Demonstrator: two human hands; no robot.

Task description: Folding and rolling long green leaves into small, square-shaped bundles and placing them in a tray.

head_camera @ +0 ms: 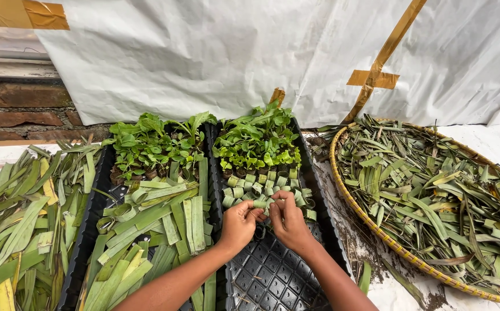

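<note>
Both hands meet over the right tray (325, 230): the left hand (237, 224) and right hand (287, 222) have fingers pinched shut on one small leaf cup (260, 203), held level at the cup rows' near edge.

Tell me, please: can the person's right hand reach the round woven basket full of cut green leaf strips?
Probably yes. The right hand works at the rolled leaf cups in the black tray, and the basket lies just beside it, nothing between.

One head-worn camera looks steeply down and forward, close over the black seedling trays (325, 196).
</note>
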